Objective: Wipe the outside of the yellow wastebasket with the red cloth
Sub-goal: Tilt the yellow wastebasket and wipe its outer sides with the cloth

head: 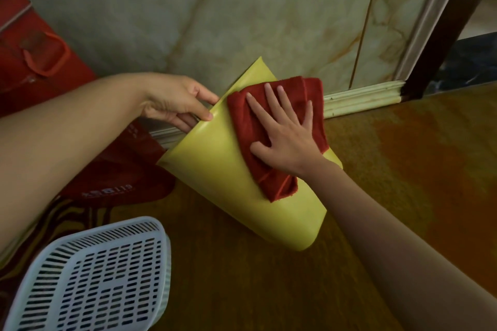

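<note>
we pinch the tilted yellow wastebasket (228, 185) steady with our left hand (174, 99) while our right hand (285, 140), fingers spread flat, presses the red cloth (247, 126) evenly along its side.

- Smooth, faintly glossy plastic: yellow wastebasket (228, 174)
- Napped terry fabric, matt: red cloth (269, 126)
- Slotted pale plastic: basket (94, 277)
- Polished, marble-veined tile: wall (242, 8)
- Glossy amber finish: floor (403, 148)
</note>
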`<state>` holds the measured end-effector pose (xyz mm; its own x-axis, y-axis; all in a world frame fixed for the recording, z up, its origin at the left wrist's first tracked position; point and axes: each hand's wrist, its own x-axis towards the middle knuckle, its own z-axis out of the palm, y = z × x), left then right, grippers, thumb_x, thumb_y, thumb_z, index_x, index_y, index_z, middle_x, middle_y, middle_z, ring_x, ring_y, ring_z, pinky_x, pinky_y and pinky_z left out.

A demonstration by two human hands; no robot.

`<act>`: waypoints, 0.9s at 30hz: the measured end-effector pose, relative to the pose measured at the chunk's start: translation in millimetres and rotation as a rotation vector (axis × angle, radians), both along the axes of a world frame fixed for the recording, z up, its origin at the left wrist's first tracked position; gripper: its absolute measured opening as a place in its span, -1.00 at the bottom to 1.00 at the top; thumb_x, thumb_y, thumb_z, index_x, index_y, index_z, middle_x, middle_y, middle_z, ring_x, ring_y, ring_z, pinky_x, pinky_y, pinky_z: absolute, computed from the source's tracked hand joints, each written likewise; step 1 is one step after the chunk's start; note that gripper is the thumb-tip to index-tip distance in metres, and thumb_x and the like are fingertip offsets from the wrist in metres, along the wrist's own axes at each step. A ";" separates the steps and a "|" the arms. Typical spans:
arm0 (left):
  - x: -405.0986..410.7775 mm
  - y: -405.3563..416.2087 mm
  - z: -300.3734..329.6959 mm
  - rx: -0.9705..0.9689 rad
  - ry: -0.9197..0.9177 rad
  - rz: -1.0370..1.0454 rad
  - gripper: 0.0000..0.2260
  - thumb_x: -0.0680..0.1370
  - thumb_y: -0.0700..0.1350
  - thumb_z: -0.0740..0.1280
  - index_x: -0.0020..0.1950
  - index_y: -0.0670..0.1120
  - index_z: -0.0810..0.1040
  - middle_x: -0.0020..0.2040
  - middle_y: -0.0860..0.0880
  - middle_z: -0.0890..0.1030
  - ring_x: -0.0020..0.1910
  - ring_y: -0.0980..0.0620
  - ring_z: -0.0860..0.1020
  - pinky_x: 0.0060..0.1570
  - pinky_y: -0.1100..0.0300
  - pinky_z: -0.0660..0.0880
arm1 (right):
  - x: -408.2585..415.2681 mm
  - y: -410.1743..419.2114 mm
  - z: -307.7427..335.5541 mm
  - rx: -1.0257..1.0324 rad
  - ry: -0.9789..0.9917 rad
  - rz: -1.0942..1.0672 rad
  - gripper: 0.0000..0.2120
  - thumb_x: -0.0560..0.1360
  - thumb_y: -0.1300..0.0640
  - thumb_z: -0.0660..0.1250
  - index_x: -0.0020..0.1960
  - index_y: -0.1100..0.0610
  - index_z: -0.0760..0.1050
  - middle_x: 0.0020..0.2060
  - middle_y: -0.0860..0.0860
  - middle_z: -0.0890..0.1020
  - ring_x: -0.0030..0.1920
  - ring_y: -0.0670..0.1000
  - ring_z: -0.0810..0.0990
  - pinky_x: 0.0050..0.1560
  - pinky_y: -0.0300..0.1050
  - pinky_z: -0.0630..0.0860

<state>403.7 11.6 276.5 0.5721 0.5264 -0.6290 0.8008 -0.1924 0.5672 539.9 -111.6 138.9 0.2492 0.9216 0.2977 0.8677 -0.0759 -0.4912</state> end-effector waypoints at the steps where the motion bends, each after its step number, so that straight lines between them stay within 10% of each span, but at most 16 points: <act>1: 1.5 -0.5 0.1 0.004 -0.001 -0.001 -0.74 0.50 -0.32 0.23 0.02 0.00 0.56 -0.31 0.02 0.71 -0.37 0.12 0.65 -0.25 0.23 0.58 | -2.8 3.1 -1.9 -0.001 0.115 0.002 -0.31 0.37 -0.26 0.02 0.45 -0.30 -0.19 0.53 -0.06 -0.20 0.49 -0.01 -0.34 0.33 0.45 -0.34; 16: -1.5 -1.3 -3.9 0.006 -0.026 0.053 -0.68 0.51 -0.31 0.23 0.11 0.08 0.50 -0.33 0.03 0.70 -0.40 0.13 0.64 -0.48 0.31 0.52 | -43.3 -14.8 -51.5 0.150 0.080 -0.105 -0.39 0.46 -0.41 -0.12 0.46 -0.30 -0.14 0.53 -0.11 -0.18 0.51 0.07 -0.28 0.30 0.47 -0.17; 21: -8.8 -1.7 -5.4 0.020 -0.050 0.117 -0.65 0.51 -0.31 0.24 0.13 0.12 0.45 -0.23 0.00 0.67 -0.38 0.15 0.64 -0.35 0.28 0.59 | -4.1 -51.1 -94.2 -0.056 0.405 -0.431 -0.41 0.39 -0.41 -0.22 0.38 -0.35 -0.27 0.45 -0.18 -0.30 0.49 -0.02 -0.31 0.39 0.42 -0.09; 27: 2.9 -3.9 -4.5 -0.012 -0.053 0.060 -0.64 0.50 -0.31 0.24 0.17 0.07 0.46 -0.25 0.01 0.70 -0.36 0.13 0.65 -0.32 0.25 0.59 | -65.6 -49.2 -65.1 0.109 0.214 -0.198 -0.46 0.52 -0.28 -0.24 0.47 -0.21 -0.22 0.51 -0.06 -0.19 0.51 0.04 -0.25 0.41 0.34 -0.16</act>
<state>406.6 7.7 272.0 0.5723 0.5535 -0.6051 0.7795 -0.1380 0.6110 474.3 -160.8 73.8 0.4883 0.8145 0.3133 0.7174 -0.1703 -0.6756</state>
